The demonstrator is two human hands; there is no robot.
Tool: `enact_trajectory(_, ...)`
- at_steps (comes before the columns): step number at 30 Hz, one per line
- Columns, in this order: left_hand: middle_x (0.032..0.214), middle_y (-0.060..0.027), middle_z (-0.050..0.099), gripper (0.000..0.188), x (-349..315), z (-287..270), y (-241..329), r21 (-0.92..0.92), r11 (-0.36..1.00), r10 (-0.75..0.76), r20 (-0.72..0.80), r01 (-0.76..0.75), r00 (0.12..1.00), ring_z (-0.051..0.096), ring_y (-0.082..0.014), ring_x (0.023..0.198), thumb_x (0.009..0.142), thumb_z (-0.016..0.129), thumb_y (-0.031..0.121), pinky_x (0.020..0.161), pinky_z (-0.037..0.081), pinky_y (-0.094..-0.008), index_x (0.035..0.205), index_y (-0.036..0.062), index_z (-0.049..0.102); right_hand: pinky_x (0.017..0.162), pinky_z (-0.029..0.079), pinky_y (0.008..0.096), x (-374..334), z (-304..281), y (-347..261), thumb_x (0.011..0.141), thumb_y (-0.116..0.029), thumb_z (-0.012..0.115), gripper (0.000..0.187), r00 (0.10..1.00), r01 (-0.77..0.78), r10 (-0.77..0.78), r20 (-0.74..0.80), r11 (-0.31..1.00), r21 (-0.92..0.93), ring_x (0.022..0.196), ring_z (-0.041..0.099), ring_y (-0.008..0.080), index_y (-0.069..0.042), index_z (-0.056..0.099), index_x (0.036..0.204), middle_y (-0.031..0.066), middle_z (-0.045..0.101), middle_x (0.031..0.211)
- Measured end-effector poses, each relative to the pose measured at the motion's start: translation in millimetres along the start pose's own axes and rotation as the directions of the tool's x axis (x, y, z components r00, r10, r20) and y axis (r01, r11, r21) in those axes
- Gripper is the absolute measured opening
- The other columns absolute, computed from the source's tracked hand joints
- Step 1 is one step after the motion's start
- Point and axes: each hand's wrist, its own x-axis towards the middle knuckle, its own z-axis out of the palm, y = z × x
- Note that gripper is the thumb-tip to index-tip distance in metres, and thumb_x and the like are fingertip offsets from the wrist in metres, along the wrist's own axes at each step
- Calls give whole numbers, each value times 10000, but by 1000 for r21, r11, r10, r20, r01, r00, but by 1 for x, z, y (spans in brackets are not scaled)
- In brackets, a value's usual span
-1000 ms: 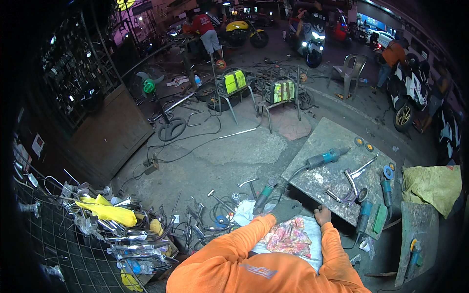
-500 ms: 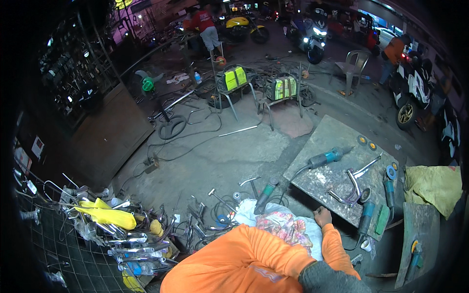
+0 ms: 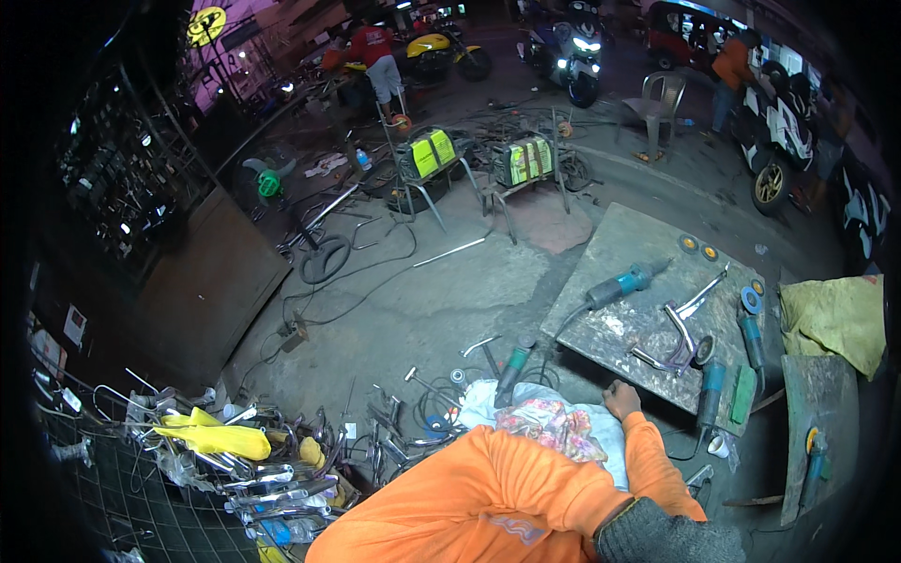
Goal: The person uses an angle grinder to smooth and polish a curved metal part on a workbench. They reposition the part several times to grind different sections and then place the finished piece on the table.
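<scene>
My right hand is bare, its fingers curled with nothing visible in them. It lies beside pale cloth, close to the near edge of a scuffed worktable. A grey knit glove covers my left hand at the bottom edge, alongside my right forearm; its fingers cannot be made out. Between my arms sits a floral cloth. On the worktable lie a bent metal pipe and teal power grinders. Left of the cloth is another grinder.
Metal pipes and a yellow wrapped piece are heaped at left. A hammer and cables lie on the floor. Two machines stand on metal frames ahead. A plastic chair, motorcycles and two people are farther off.
The view has shifted, so most of the surroundings sit higher in the picture. My gloved left hand shows farther to the right. My right hand keeps its place by the worktable edge.
</scene>
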Motion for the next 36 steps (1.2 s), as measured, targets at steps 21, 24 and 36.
enact_trajectory(21,1074,-168,706,299,-5,6,-7,-38,999,-19,-8,19,1000,680,-312,1002,942,674,253,865,541,-417,1122,14,665,939,537,482,-3,-4,-2,867,-380,686,367,999,-38,38,32,999,8,1060,699,377,-88,713,1088,198,744,1072)
enact_trajectory(24,1082,-169,706,307,-7,6,-7,-35,999,-19,-4,19,1000,680,-310,1009,946,671,256,867,542,-416,1134,14,663,937,540,485,-3,-6,-2,866,-374,684,346,998,-60,60,27,998,13,1054,701,374,-92,712,1065,197,745,1055)
enact_trajectory(36,1113,-173,706,338,-11,3,-4,27,999,-41,-20,42,999,682,-306,1036,960,663,265,875,543,-413,1185,13,657,915,543,477,-5,-8,-6,859,-352,680,302,998,-62,61,10,997,46,1029,708,375,-84,711,993,196,747,1019)
